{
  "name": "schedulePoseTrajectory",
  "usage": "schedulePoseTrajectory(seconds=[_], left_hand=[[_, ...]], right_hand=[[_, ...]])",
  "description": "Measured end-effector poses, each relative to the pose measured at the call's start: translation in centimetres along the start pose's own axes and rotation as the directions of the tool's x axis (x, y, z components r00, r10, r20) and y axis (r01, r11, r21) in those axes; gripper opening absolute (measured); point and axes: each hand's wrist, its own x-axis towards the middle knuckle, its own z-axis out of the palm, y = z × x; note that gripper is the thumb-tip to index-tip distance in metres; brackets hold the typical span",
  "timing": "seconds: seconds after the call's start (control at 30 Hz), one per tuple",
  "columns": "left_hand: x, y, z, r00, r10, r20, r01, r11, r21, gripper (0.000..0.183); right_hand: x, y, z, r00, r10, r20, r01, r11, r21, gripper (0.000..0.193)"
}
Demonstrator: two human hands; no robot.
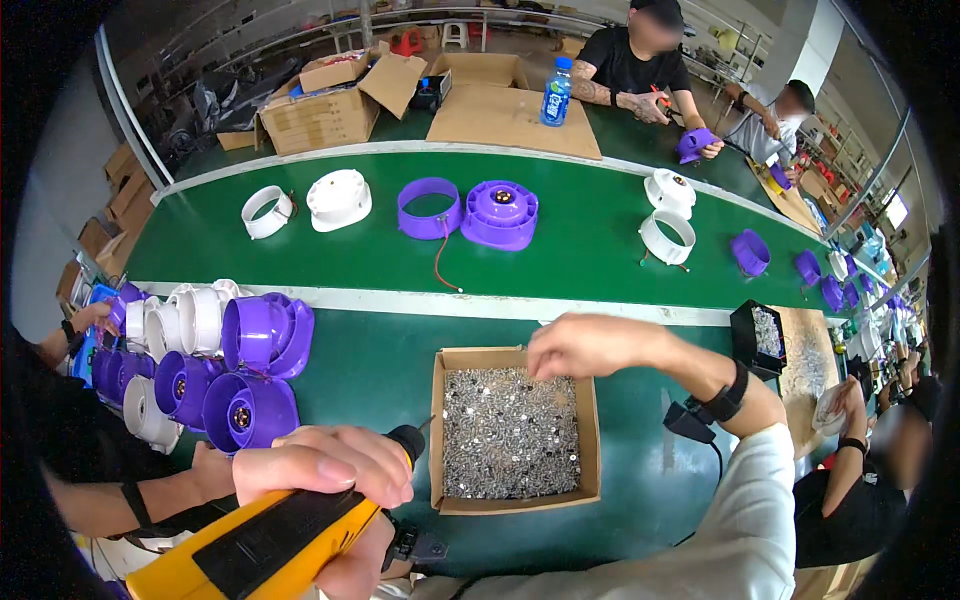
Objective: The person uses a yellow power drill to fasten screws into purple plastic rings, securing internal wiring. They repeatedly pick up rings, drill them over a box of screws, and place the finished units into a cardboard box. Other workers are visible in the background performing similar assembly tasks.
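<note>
Right hand (pixel 570 346) half-curled over a box (pixel 591 450) of screws (pixel 510 435), can't tell if it's got one, left hand (pixel 325 472) gripping a yellow screwdriver (pixel 270 545), looks like screw-picking, so a clean pinch matters next.

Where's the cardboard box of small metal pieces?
Head view, lower centre: the box is on the green table, right of the yellow power tool.

One yellow driver (pixel 265 550), one bottle (pixel 556 94)

The right hand (pixel 575 345) is too blurred to show its grip; the lower edge crops the yellow tool (pixel 265 545).
</note>
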Motion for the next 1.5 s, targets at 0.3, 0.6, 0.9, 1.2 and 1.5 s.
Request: schedulePoseTrajectory(seconds=[0.3, 0.6, 0.9, 1.2, 1.5], left_hand=[[0.2, 0.7, -1.1, 0.997, 0.012, 0.071, -0.011, 1.000, -0.016, 0.052], [0.2, 0.2, -2.0, 0.989, 0.106, 0.108, -0.103, 0.994, -0.030, 0.052], [0.1, 1.6, -1.0, 1.000, -0.013, 0.029, 0.011, 0.998, 0.067, 0.052], [-0.7, -1.2, 1.9, 0.968, -0.237, 0.087, 0.238, 0.971, 0.003, 0.054], [-1.4, -2.5, 3.9, 0.828, -0.537, 0.162, 0.554, 0.828, -0.086, 0.060]], right_hand=[[14.6, 7.2, -5.3, 0.900, -0.110, -0.422, -0.207, 0.745, -0.634, 0.018], [20.5, 12.1, -5.2, 0.854, -0.256, -0.453, -0.280, 0.508, -0.815, 0.014], [6.2, -6.7, -3.6, 0.706, -0.468, -0.532, -0.023, 0.735, -0.678, 0.006], [-4.0, -6.2, 12.1, 0.899, -0.193, -0.392, 0.047, 0.935, -0.351, 0.010], [-3.2, -4.1, 14.8, 0.887, -0.053, -0.459, -0.045, 0.979, -0.200, 0.015]])
